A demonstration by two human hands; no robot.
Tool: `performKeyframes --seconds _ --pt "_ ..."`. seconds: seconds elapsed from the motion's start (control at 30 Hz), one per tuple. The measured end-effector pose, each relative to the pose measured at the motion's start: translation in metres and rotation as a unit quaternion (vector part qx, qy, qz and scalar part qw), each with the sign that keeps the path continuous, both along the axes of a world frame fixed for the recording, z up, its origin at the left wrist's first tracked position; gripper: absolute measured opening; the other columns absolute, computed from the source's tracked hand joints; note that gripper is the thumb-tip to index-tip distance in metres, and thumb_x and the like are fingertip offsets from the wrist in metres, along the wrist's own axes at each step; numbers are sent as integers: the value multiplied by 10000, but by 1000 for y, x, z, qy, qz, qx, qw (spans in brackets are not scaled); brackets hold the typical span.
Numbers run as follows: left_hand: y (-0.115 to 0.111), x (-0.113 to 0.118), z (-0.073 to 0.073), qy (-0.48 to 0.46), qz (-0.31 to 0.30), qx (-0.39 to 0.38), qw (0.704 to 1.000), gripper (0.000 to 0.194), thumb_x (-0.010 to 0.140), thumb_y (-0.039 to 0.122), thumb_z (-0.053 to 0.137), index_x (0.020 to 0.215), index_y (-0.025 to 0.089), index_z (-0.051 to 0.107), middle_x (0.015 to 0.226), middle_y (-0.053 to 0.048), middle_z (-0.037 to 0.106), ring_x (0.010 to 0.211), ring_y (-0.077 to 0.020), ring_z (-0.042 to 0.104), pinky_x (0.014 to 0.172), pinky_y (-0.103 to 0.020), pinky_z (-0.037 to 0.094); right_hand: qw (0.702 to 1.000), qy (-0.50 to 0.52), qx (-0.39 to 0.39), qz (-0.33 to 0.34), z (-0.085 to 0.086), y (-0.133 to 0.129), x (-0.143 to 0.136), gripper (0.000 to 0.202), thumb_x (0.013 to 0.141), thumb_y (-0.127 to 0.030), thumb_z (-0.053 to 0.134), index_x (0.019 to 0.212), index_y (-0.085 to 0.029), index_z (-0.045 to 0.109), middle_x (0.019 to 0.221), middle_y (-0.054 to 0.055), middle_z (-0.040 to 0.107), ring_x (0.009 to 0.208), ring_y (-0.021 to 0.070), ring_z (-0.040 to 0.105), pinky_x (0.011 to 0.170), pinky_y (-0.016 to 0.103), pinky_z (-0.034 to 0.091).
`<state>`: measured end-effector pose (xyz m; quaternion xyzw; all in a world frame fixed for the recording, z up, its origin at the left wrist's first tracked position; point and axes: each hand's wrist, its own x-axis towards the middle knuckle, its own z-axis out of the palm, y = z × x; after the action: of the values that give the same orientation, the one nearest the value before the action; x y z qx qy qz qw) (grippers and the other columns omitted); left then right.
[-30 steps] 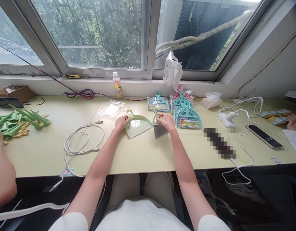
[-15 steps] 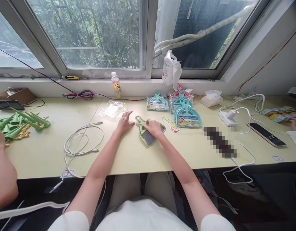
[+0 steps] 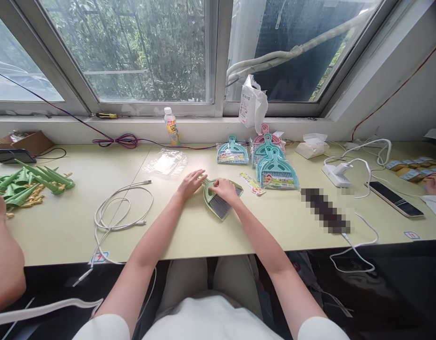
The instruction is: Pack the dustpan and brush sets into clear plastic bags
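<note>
A small green dustpan lies tilted on the table in front of me, with its matching hand brush laid over it, grey bristles towards me. My left hand is at the end of the dustpan's handle, fingers closed over it and hiding most of that end. On the brush's handle part, my right hand grips with bent fingers. A printed label card rests just to the right. Clear plastic bags lie flat behind my left hand.
Bagged teal dustpan sets and a pink one are piled at back right. A coiled white cable lies left, a bottle behind. Right are a power strip and phone. Other people's hands show at both sides.
My left hand has moved right and closed onto the dustpan's handle. The dustpan and brush have shifted and turned slightly under my right hand.
</note>
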<state>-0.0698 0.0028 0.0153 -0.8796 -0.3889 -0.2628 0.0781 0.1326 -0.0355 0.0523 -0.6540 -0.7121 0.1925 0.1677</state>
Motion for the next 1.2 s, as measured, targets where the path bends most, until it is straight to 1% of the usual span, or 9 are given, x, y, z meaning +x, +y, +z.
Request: performKeyframes --seconds 0.17,0.37,0.47,0.57,0.7,0.8,0.93,1.1,1.2 --pt "0 -1 -3 -10 -46 22 999 315 928 112 460 1109 225 692 1235 -121 675 1217 -244 606 1021 -440 511 999 39 -14 -6 5 1 3 202 766 -412 710 864 -235 723 965 32 760 965 218 696 752 255 453" --pt "2 -2 -1 -25 -23 46 998 316 966 157 415 1062 224 708 1184 -108 701 1174 -228 638 1002 -411 531 995 89 0 -34 5 0 -1 190 725 -419 731 822 -257 731 933 10 768 932 207 707 738 249 467" --pt "0 -2 1 -32 -16 36 999 327 964 148 409 1084 225 704 1189 -102 699 1190 -226 629 1000 -399 534 996 82 12 -45 4 -1 -3 193 721 -438 728 809 -265 733 932 12 770 934 219 708 745 263 467" --pt "-2 -1 2 -46 -7 36 998 368 945 111 422 1188 231 671 1261 -108 666 1231 -228 602 1033 -397 518 996 80 15 -47 4 -1 -4 211 722 -460 727 801 -265 736 927 15 772 930 223 707 746 270 461" --pt "-1 0 2 -40 3 45 998 441 915 92 453 1309 221 604 1334 -128 612 1266 -252 569 1104 -452 463 995 92 -10 -46 5 -1 -2 230 710 -478 742 798 -266 742 896 -4 771 893 205 708 733 262 456" --pt "2 1 0 -30 2 45 999 476 894 79 460 1340 204 572 1350 -136 589 1280 -265 550 1143 -500 416 995 80 3 -54 6 -2 -2 244 722 -484 734 813 -258 750 893 7 769 896 209 707 734 261 455" --pt "6 1 -4 -42 3 27 999 546 861 60 477 1393 178 513 1379 -164 547 1315 -289 512 1082 -486 482 998 42 27 -47 8 -3 -3 229 746 -452 734 818 -236 758 891 42 768 916 223 704 746 261 456" --pt "7 0 -6 -31 -38 18 999 520 853 32 465 1335 199 568 1374 -156 561 1314 -284 516 1081 -487 481 999 22 43 -14 3 -4 -5 217 776 -442 727 842 -237 754 885 46 762 916 224 697 759 272 463" --pt "6 1 -6 -54 -48 1 997 479 871 36 436 1284 208 605 1342 -144 597 1283 -261 553 1094 -489 472 999 25 47 -10 0 -4 -8 228 788 -458 714 856 -243 748 902 37 761 914 220 693 759 278 465"
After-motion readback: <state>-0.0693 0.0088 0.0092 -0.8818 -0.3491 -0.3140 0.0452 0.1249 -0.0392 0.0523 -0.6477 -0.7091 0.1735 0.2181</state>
